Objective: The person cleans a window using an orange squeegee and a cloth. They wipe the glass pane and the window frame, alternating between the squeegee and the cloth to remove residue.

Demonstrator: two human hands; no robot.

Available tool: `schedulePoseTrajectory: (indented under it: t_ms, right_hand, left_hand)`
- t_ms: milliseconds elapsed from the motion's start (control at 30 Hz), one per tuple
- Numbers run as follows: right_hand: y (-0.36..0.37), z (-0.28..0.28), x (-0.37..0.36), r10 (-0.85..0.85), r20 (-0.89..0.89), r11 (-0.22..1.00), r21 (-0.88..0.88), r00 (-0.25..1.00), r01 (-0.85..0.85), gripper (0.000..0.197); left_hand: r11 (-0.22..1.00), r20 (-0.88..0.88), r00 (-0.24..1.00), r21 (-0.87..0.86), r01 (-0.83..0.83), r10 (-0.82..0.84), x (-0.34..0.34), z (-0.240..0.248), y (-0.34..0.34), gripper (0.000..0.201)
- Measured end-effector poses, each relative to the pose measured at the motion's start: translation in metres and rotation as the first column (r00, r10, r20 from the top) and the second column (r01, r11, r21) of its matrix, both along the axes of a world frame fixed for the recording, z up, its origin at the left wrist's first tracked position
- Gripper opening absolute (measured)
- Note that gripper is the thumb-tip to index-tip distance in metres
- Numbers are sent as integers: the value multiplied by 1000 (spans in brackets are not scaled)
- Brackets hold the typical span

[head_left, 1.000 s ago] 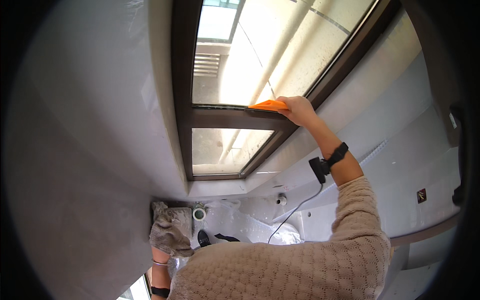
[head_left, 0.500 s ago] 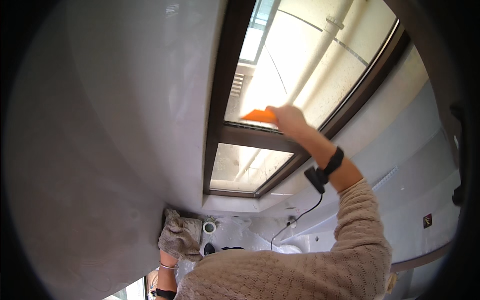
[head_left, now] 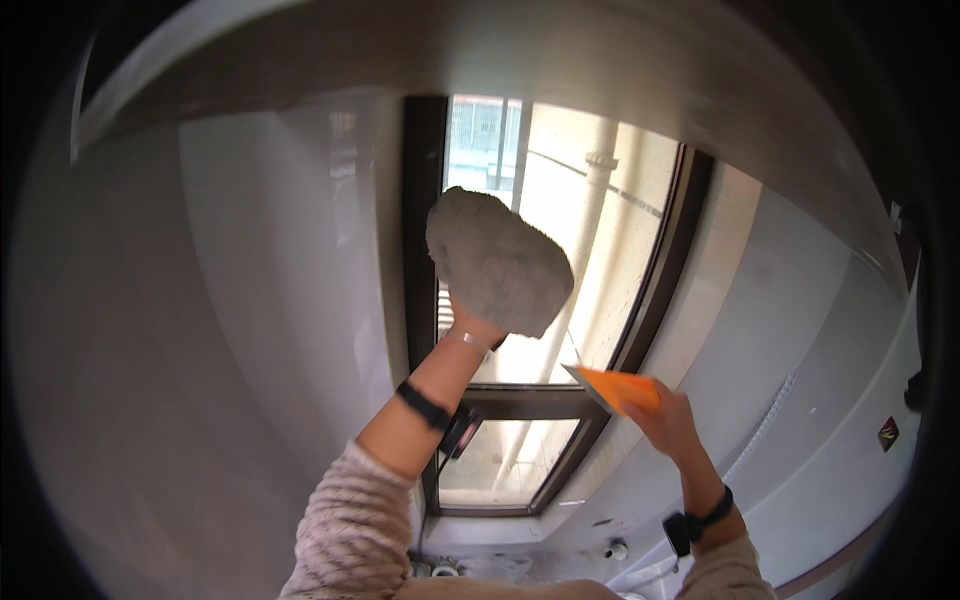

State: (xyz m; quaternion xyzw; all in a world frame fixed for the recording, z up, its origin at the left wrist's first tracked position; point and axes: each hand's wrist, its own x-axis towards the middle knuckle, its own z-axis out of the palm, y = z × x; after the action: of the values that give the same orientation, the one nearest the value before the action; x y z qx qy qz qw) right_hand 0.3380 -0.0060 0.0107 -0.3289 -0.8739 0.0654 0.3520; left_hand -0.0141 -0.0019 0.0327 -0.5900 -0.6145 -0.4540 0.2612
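My left hand is raised high and grips a grey cloth, which covers the hand and presses against the upper window pane. My right hand holds a flat orange scraper lower down, near the dark crossbar of the window frame. Both wrists wear dark bands, and my sleeves are knitted beige.
The dark window frame stands between a white wall on the left and a white wall on the right. A sill with small objects lies below the lower pane.
My left hand has come up from near the sill with the grey cloth to the upper pane. My right hand with the orange scraper has dropped lower and to the right. The view has tilted.
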Motion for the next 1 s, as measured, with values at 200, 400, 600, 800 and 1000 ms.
schedulePoseTrajectory:
  t_ms: [200,400,600,800,1000]
  right_hand:
    - [-35,-33,127,-189,-17,975,-119,982,186,25]
    - [-27,-46,192,-337,-172,931,-210,926,300,23]
    - [-24,-57,198,-238,-234,969,-125,943,213,20]
    - [-17,-72,188,-356,-369,933,-198,859,301,21]
    - [-28,-96,180,-466,-422,884,-260,778,388,15]
  left_hand:
    - [874,-325,828,-12,-486,456,7,41,42,67]
    - [879,-495,809,473,-56,317,-14,188,39,44]
    - [774,-416,769,613,-158,486,11,243,22,52]
    - [507,-510,380,132,-852,771,9,283,39,52]
    - [479,-421,364,208,-853,831,-18,384,61,53]
